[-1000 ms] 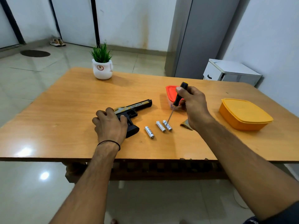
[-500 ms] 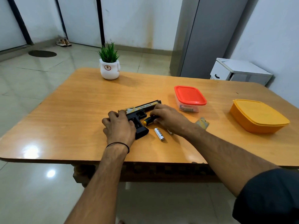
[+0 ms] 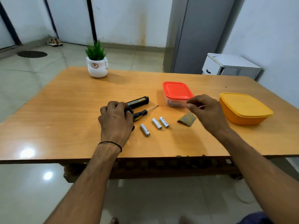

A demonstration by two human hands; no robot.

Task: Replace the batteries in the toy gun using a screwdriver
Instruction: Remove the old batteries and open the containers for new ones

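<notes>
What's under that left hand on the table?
The toy gun: its barrel sticks out past the left hand, beside the screwdriver. Its handle is hidden beneath the hand.

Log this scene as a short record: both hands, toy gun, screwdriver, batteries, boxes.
left hand: grips the toy gun on the table
right hand: raised beside the red-lidded box, fingertips drawn together; unclear if holding anything
screwdriver: lying on the table beside the toy gun, handle by the left hand
batteries: three, loose on the table
yellow box: lid on, at the right
</notes>
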